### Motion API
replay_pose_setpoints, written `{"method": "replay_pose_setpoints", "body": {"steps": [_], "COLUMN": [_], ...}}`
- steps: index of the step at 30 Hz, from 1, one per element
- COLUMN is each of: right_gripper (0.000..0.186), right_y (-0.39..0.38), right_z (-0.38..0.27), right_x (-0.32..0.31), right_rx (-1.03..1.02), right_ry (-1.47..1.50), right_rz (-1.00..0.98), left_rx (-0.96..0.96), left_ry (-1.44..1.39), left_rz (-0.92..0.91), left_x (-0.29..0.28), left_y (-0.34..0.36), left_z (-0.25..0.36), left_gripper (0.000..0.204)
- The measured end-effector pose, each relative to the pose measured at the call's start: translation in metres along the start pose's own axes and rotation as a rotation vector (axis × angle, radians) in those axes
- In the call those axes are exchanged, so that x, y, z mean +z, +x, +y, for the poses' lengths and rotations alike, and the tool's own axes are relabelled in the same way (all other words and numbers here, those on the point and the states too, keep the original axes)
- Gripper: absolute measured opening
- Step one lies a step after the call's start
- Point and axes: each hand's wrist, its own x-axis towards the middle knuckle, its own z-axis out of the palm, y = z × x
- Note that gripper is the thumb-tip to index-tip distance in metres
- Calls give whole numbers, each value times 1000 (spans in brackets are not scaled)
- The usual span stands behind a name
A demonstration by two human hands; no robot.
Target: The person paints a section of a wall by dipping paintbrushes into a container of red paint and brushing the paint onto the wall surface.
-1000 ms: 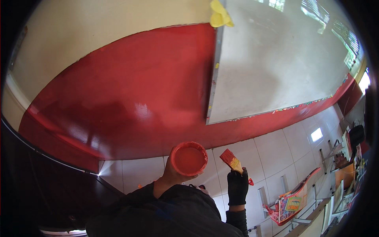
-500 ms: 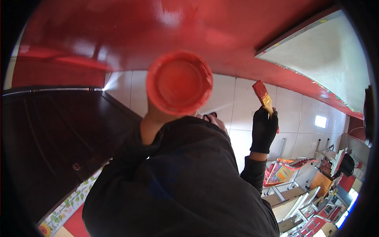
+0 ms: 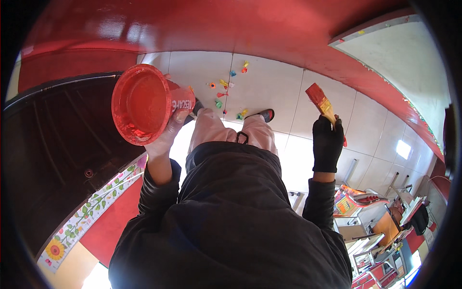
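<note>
My bare left hand (image 3: 166,137) is wrapped round a red plastic cup (image 3: 177,100), tilted so that its wide mouth faces up toward me. Red paint coats the inside and the rim. On the right, my right hand (image 3: 326,144), in a black glove, grips the wooden handle of a paintbrush (image 3: 321,100). The brush points up and to the left, its bristles covered in red paint. Neither cup nor brush touches the red wall (image 3: 207,26) in front of me.
A pale board (image 3: 390,58) is fixed on the wall at the right. Several colourful scraps (image 3: 224,84) lie on the tiled floor (image 3: 269,82) near my feet. To the left is a dark door (image 3: 57,144). Chairs and stacked furniture (image 3: 380,231) crowd the lower right.
My left hand has moved the cup left and tilted it, uncovering the floor scraps and my feet. The brush in my right hand has risen slightly. My view has shifted away from the wall.
</note>
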Motion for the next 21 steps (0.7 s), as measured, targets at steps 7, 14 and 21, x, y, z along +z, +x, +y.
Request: {"method": "replay_pose_setpoints", "body": {"steps": [7,14,21], "right_gripper": [23,25,22], "right_y": [-4,-11,-12], "right_z": [32,-15,-41], "right_x": [-21,-14,-14], "right_rx": [245,-99,153], "right_ry": [687,-352,1472], "right_rz": [85,228,101], "left_rx": [33,20,77], "left_ry": [-17,61,75], "left_rz": [-21,-237,-361], "left_x": [25,28,40], "left_y": [8,10,16], "left_z": [0,4,6], "left_gripper": [60,72,80]}}
